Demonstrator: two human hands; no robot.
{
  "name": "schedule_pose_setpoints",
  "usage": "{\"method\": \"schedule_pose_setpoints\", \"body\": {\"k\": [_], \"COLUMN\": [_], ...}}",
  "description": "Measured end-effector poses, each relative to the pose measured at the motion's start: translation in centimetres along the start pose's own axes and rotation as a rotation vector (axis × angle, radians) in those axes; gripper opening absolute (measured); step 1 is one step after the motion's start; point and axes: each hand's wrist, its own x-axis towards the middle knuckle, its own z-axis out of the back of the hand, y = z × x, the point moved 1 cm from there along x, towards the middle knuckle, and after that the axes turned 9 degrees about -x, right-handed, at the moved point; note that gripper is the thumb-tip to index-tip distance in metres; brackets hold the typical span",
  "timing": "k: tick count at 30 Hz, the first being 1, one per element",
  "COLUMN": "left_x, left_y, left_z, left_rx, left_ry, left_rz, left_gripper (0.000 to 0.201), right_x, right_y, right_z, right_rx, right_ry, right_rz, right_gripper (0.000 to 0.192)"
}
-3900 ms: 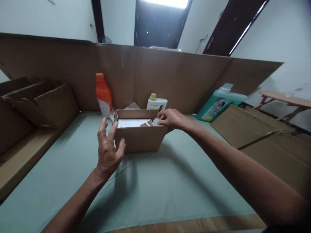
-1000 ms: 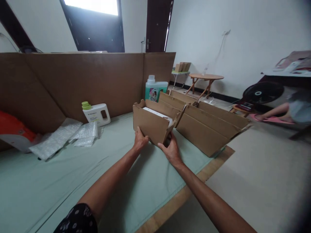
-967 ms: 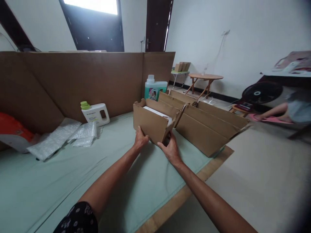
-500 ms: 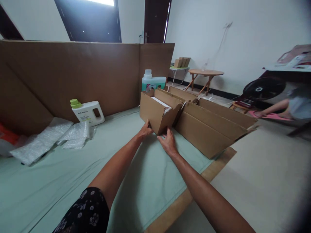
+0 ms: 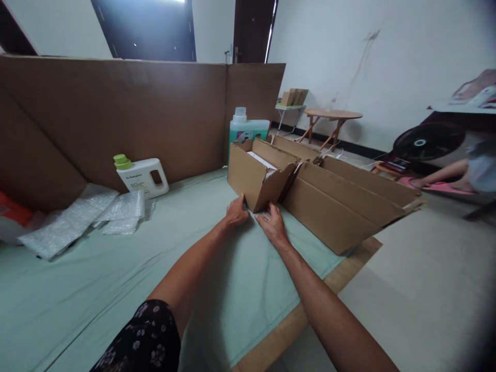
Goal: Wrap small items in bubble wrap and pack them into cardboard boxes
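A small open cardboard box stands on the pale green mat, with a white item lying inside it. My left hand rests at the box's lower left side, fingertips against the wall. On the mat at the box's near corner lies my right hand, fingers spread and tips touching the right side. Neither hand grips the box. Its right side leans against a longer open cardboard box.
A tall cardboard wall backs the mat. Along it are a green detergent bottle, a white jug with a green cap, bubble wrap and an orange bottle. A fan, a round table and another person are at right.
The small box was carried from the middle of the mat to the right, lowered onto the mat beside the long box, and my hands slid down to its base.
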Motion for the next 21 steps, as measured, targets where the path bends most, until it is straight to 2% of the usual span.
{"method": "schedule_pose_setpoints", "body": {"k": [6,10,17,21], "left_x": [-1.3,-1.9,-1.8,-2.7], "left_y": [-0.4,-0.5,-1.0,-1.4], "left_z": [-0.1,-0.4,-0.4,-0.2], "left_rx": [0.184,0.251,0.347,0.415], "left_ry": [0.058,0.087,0.126,0.147], "left_rz": [0.01,-0.001,0.013,-0.014], "left_gripper": [0.082,0.079,0.076,0.075], "right_x": [0.0,-0.1,-0.3,-0.4], "right_y": [0.4,0.5,0.8,1.4], "right_z": [0.5,0.8,0.7,1.2], "right_rx": [-0.004,-0.026,-0.069,-0.119], "right_ry": [-0.017,-0.028,-0.025,-0.033], "right_rz": [0.009,0.019,0.036,0.04], "right_gripper": [0.072,0.062,0.061,0.048]}}
